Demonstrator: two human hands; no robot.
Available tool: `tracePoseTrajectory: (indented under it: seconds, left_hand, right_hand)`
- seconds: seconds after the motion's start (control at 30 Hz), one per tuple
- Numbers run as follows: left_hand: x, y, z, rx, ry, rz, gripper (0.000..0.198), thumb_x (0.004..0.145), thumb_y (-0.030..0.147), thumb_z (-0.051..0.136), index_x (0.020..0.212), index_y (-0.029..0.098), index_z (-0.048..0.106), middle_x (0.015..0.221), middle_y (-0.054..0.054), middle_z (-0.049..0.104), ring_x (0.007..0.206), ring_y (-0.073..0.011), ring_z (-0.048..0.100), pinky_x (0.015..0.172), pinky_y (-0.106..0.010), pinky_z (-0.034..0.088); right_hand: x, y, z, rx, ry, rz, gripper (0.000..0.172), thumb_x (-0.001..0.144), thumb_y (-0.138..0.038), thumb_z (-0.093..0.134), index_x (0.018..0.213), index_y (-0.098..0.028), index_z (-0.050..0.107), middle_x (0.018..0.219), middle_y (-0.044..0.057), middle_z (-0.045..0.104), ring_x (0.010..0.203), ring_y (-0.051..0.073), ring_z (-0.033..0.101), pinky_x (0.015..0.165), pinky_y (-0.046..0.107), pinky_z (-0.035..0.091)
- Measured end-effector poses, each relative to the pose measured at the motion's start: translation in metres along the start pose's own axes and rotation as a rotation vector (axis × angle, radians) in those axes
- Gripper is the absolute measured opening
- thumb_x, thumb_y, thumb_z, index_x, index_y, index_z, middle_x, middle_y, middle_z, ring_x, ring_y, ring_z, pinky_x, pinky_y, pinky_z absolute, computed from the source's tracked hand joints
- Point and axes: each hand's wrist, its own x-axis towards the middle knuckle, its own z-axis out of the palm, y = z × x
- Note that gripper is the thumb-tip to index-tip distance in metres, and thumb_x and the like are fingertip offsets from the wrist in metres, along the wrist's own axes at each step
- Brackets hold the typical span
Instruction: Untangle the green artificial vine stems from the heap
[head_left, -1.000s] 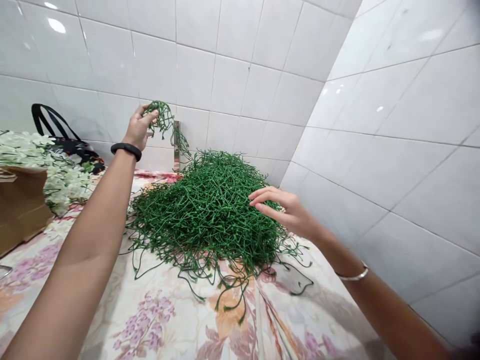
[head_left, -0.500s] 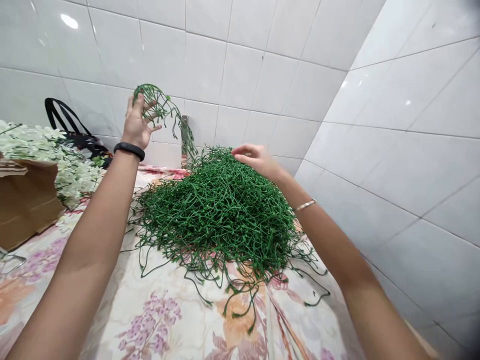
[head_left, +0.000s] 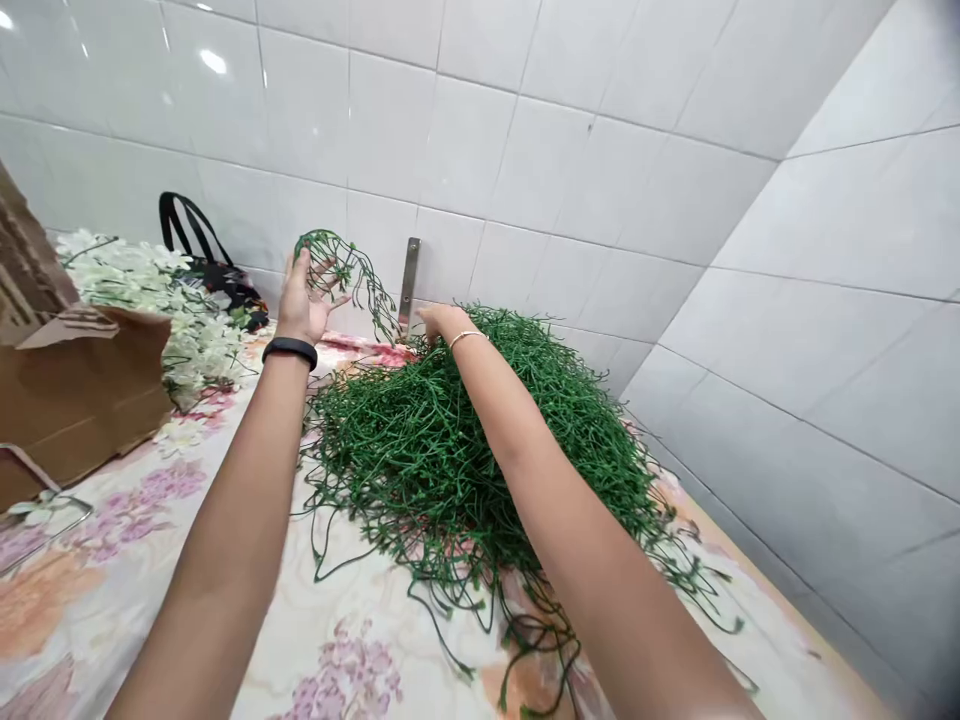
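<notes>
Right hand (head_left: 440, 322) has been moved across the pile (head_left: 442, 440), grip unclear; stems (head_left: 343, 266) are held aloft by left hand (head_left: 302, 308), presumably against tangling.

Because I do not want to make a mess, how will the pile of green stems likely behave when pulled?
The pile of green stems may snag, since stems cross densely. Its thin stems are probably light and bendy: the small bunch in the left hand arches and droops.
</notes>
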Motion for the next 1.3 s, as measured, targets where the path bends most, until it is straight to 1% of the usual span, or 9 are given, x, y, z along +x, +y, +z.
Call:
tracePoseTrajectory:
  seconds: [0.17, 0.3, 0.43, 0.63, 0.73, 0.83, 0.97, 1.2, 1.3]
  left_hand:
    - [0.005, -0.005, -0.003, -0.129, 0.019, -0.021, 0.029, 0.072, 0.048, 0.054, 0.092, 0.029, 0.047, 0.104, -0.003, 0.058, 0.095, -0.0199, 0.057, 0.083, -0.048, 0.045]
    - [0.007, 0.002, -0.002, -0.163, 0.017, -0.008, 0.028, 0.072, 0.048, 0.054, 0.09, 0.028, 0.047, 0.103, -0.004, 0.058, 0.094, -0.0203, 0.058, 0.083, -0.047, 0.045]
    - [0.007, 0.011, -0.002, -0.142, 0.009, 0.027, 0.031, 0.071, 0.05, 0.054, 0.092, 0.028, 0.047, 0.102, -0.004, 0.058, 0.095, -0.0209, 0.058, 0.081, -0.046, 0.046]
    - [0.003, 0.02, -0.009, -0.109, 0.046, 0.058, 0.028, 0.074, 0.049, 0.051, 0.094, 0.03, 0.048, 0.102, -0.004, 0.059, 0.097, -0.0202, 0.057, 0.078, -0.041, 0.048]
    - [0.0, 0.022, -0.01, -0.065, 0.052, 0.051, 0.03, 0.075, 0.049, 0.049, 0.098, 0.03, 0.047, 0.102, -0.005, 0.059, 0.095, -0.0199, 0.058, 0.076, -0.039, 0.049]
    - [-0.002, 0.022, -0.009, -0.044, 0.04, 0.046, 0.032, 0.074, 0.05, 0.049, 0.099, 0.03, 0.047, 0.105, -0.005, 0.058, 0.096, -0.0198, 0.057, 0.075, -0.039, 0.049]
    - [-0.005, 0.019, 0.003, 0.018, -0.056, 0.011, 0.037, 0.067, 0.044, 0.062, 0.097, 0.029, 0.048, 0.109, -0.005, 0.056, 0.103, -0.0236, 0.054, 0.078, -0.044, 0.047]
    - [-0.02, 0.017, 0.042, 0.138, -0.38, 0.077, 0.068, 0.047, 0.033, 0.078, 0.106, 0.03, 0.046, 0.115, -0.005, 0.051, 0.109, -0.0303, 0.049, 0.086, -0.053, 0.04]
    - [-0.027, 0.019, 0.053, 0.135, -0.404, 0.116, 0.069, 0.047, 0.034, 0.078, 0.107, 0.03, 0.044, 0.121, -0.005, 0.047, 0.11, -0.0312, 0.048, 0.088, -0.054, 0.039]
  right_hand:
    - [0.01, 0.013, 0.025, 0.062, -0.008, 0.048, 0.031, 0.084, -0.031, 0.047, 0.11, -0.015, 0.049, 0.11, 0.007, 0.053, 0.095, 0.016, 0.054, 0.081, 0.036, 0.047]
    - [0.017, 0.011, 0.023, 0.253, 0.051, -0.018, 0.031, 0.084, -0.031, 0.048, 0.109, -0.014, 0.05, 0.11, 0.007, 0.053, 0.095, 0.016, 0.054, 0.08, 0.035, 0.047]
    - [0.022, 0.003, -0.006, 0.526, 0.211, -0.107, 0.029, 0.083, -0.031, 0.048, 0.105, -0.012, 0.052, 0.104, 0.006, 0.056, 0.09, 0.015, 0.056, 0.076, 0.034, 0.049]
    - [0.006, 0.001, -0.061, 0.915, 0.524, -0.194, 0.002, 0.077, -0.01, 0.052, 0.078, -0.009, 0.053, 0.074, -0.002, 0.058, 0.065, 0.005, 0.055, 0.069, 0.02, 0.048]
    - [-0.011, 0.007, -0.082, 1.024, 0.581, -0.245, 0.003, 0.076, -0.01, 0.051, 0.072, -0.01, 0.051, 0.069, -0.004, 0.057, 0.059, 0.004, 0.054, 0.067, 0.02, 0.048]
    - [-0.03, 0.008, -0.099, 1.09, 0.557, -0.307, 0.006, 0.076, -0.008, 0.051, 0.071, -0.01, 0.052, 0.066, -0.003, 0.057, 0.056, 0.005, 0.055, 0.066, 0.023, 0.049]
    - [-0.046, -0.006, -0.117, 1.062, 0.5, -0.391, 0.007, 0.075, -0.006, 0.052, 0.07, -0.007, 0.056, 0.061, -0.001, 0.057, 0.054, 0.007, 0.056, 0.065, 0.025, 0.049]
    - [-0.062, -0.047, -0.135, 0.801, 0.442, -0.484, 0.007, 0.078, -0.012, 0.052, 0.075, -0.009, 0.059, 0.064, 0.0, 0.058, 0.062, 0.007, 0.056, 0.067, 0.02, 0.046]
    - [-0.074, -0.056, -0.137, 0.639, 0.376, -0.499, 0.006, 0.078, -0.012, 0.051, 0.078, -0.011, 0.057, 0.072, 0.002, 0.061, 0.068, 0.008, 0.054, 0.068, 0.019, 0.044]
